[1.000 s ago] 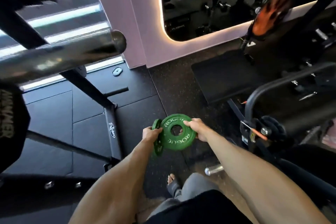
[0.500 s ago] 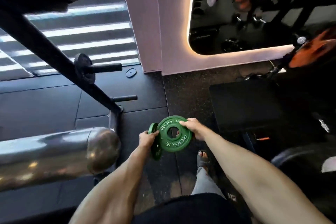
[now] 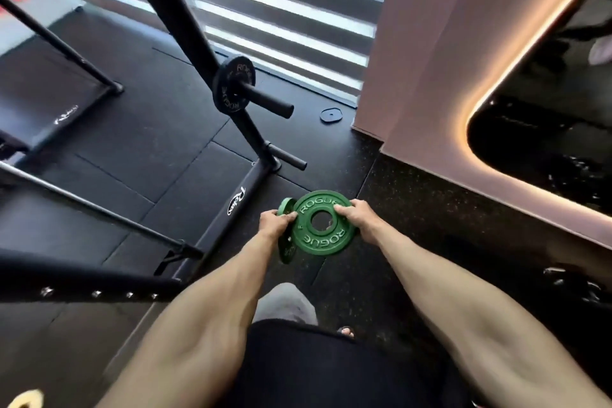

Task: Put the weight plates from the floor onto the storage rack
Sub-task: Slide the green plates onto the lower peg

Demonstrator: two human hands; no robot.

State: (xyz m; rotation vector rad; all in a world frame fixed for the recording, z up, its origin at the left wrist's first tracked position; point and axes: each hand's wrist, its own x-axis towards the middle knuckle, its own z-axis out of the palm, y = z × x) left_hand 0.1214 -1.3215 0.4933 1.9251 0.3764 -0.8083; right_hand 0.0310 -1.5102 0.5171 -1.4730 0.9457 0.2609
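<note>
The storage rack [image 3: 190,40] rises at eleven o'clock, with a black plate [image 3: 228,99] on its upper peg. At six o'clock, the right hand [image 3: 356,217] fingers grasp a face-on green plate [image 3: 323,242]. The left hand [image 3: 273,223] fingers grasp an edge-on green plate [image 3: 285,207] at its nine o'clock.

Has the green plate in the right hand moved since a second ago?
Yes. The green plate in the right hand has neared the rack's lower peg.

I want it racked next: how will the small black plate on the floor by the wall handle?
The black plate lies flat on the floor and looks thin, so its edge may be hard to get fingers under. Probably metal: stiff, heavy for its size. Round, so it may roll on edge.
</note>
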